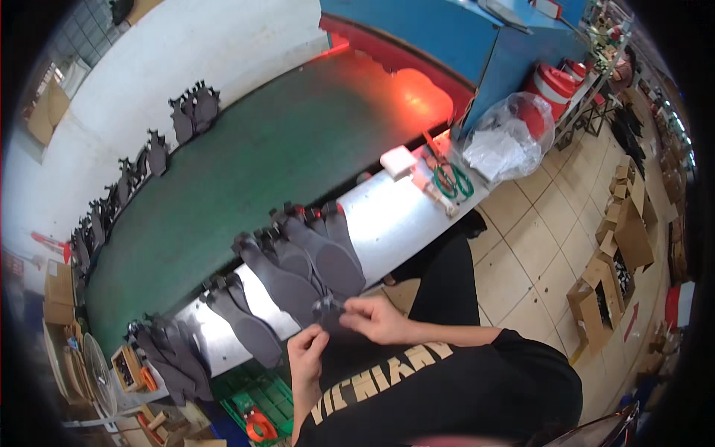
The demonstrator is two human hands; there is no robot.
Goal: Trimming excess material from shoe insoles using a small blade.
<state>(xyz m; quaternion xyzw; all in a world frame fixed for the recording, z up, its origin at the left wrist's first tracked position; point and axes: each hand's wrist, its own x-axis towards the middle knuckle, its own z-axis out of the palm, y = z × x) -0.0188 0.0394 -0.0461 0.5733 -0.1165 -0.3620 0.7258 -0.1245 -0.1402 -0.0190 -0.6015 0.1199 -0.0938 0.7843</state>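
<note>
My left hand point(307, 350) is closed in a pinch in front of my lap. Just right of it, my right hand point(375, 319) pinches with thumb and forefinger. Between their fingertips is a small dark, shiny clip-like piece point(325, 304); its exact kind is too small to tell. Beyond it lie several dark grey sock-like pieces point(337, 262) with black clips at their far ends, overlapping on a metal ledge point(387, 223). Another such grey piece point(246, 328) is to the left, with a further pile point(173, 361) at the ledge's left end.
A green conveyor belt point(223, 186) runs behind the ledge from a blue machine point(417, 30) glowing red. More grey pieces point(195, 112) line its far edge. Green-handled scissors point(453, 181), a white block point(398, 162) and a clear plastic bag point(506, 145) are rightward. A green crate point(275, 395) stands below.
</note>
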